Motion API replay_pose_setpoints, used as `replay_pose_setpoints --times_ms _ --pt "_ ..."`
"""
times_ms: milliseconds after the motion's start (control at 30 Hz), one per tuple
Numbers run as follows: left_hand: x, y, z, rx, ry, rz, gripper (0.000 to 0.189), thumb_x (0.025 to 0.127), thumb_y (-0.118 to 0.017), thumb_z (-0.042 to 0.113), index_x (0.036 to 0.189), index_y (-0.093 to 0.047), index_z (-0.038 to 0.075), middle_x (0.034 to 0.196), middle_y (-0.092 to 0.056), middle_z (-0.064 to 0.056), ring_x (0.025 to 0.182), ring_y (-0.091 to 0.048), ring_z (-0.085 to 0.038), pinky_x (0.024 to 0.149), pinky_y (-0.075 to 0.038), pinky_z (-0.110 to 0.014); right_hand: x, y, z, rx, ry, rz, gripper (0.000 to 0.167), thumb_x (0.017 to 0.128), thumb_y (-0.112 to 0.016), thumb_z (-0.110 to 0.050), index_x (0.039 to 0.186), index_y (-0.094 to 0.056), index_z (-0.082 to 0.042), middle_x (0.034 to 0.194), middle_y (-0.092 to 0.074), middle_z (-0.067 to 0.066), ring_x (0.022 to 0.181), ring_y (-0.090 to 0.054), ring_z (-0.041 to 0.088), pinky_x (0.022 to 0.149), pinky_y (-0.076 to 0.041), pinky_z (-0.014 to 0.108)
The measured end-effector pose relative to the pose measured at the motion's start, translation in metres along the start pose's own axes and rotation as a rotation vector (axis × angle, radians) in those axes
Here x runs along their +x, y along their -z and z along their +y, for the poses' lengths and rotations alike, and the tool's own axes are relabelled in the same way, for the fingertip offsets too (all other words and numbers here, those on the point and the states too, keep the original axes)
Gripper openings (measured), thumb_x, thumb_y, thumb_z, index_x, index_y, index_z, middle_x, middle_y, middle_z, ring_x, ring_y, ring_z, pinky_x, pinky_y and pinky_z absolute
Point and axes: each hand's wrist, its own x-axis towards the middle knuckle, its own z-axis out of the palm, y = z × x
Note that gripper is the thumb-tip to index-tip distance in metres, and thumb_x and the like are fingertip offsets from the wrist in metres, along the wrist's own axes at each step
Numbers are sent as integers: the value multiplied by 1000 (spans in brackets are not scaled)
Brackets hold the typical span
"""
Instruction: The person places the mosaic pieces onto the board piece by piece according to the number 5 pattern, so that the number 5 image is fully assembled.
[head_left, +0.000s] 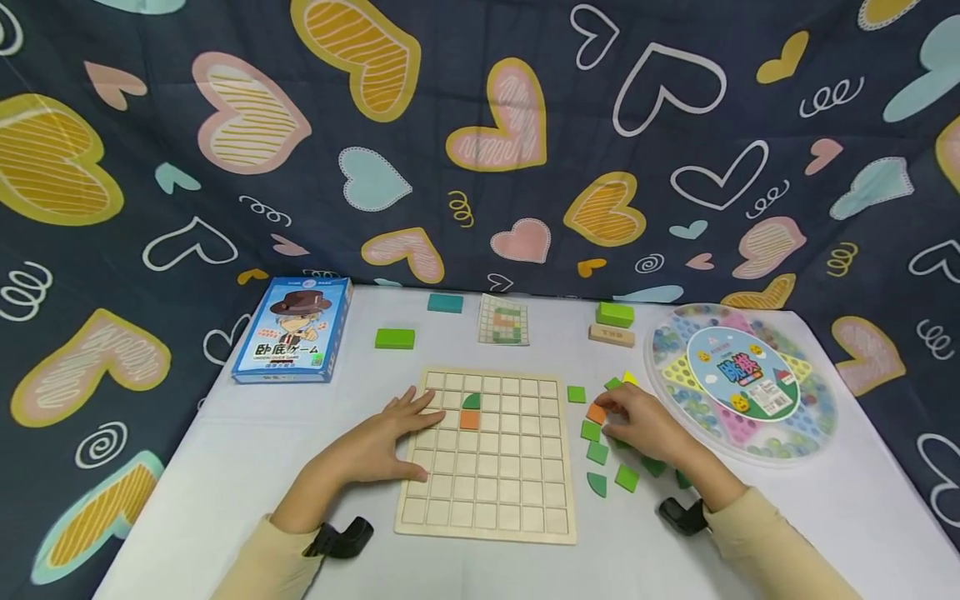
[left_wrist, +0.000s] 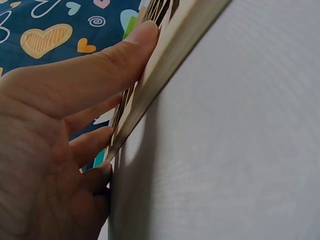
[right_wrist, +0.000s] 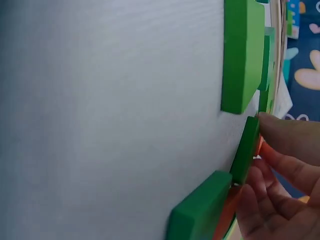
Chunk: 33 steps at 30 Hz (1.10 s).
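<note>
A wooden grid board (head_left: 442,518) lies on the table, with a green quarter-round tile (head_left: 472,402) directly above an orange square tile (head_left: 469,420) in its cells. My left hand (head_left: 382,442) rests at the board's left edge, fingers spread. In the left wrist view its thumb (left_wrist: 112,65) lies along the rim. Right of the board, my right hand (head_left: 647,423) pinches another orange square tile (head_left: 596,414) between thumb and fingertips, among loose tiles. Close under these fingers in the right wrist view is a green tile (right_wrist: 245,150); the orange one is mostly hidden.
Loose green square tiles (head_left: 627,477) and a quarter-round one (head_left: 597,485) lie right of the board. Behind it are a printed pattern card (head_left: 504,320) and several blocks (head_left: 394,338). A blue game box (head_left: 292,329) stands left, a round marble-game case (head_left: 742,383) right.
</note>
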Motion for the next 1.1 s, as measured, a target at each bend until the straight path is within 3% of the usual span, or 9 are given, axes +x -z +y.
replay_pose_setpoints --times_ms 300,533,733,900,1100 --pt "-2 0 -3 -5 -6 3 85 68 -80 43 142 -46 17 157 -21 -7 146 -8 -36 115 -16 -58 7 -5 -10 -69 21 49 21 81 -70 -7 101 -65 -6 94 -60 4 81 -53 14 70 -48 31" --pt "-1 3 -3 -1 -15 1 87 68 -81 44 142 -46 16 157 -22 -9 146 -8 -36 114 -16 -58 9 -10 -49 48 126 91 25 82 -72 -10 107 -67 -8 95 -61 0 82 -58 12 70 -53 26" --pt "0 3 -1 -8 -4 -5 86 68 -82 41 142 -46 16 157 -21 -8 146 -7 -36 114 -16 -59 24 -30 -94 147 248 -23 26 83 -72 -13 109 -67 -12 101 -62 -3 84 -57 9 74 -53 24" --pt "-1 1 -3 -6 -8 -8 85 69 -80 44 142 -46 17 157 -22 -8 146 -8 -36 112 -19 -61 41 -53 -123 55 346 -139 22 86 -68 -15 108 -67 -13 100 -60 -5 85 -55 6 74 -50 22" --pt "-2 1 -2 1 -12 -9 85 69 -80 44 142 -45 18 157 -22 -8 146 -7 -35 113 -18 -59 58 -68 -140 -72 403 -198 19 87 -68 -18 105 -67 -12 99 -59 -4 81 -52 5 75 -49 20"
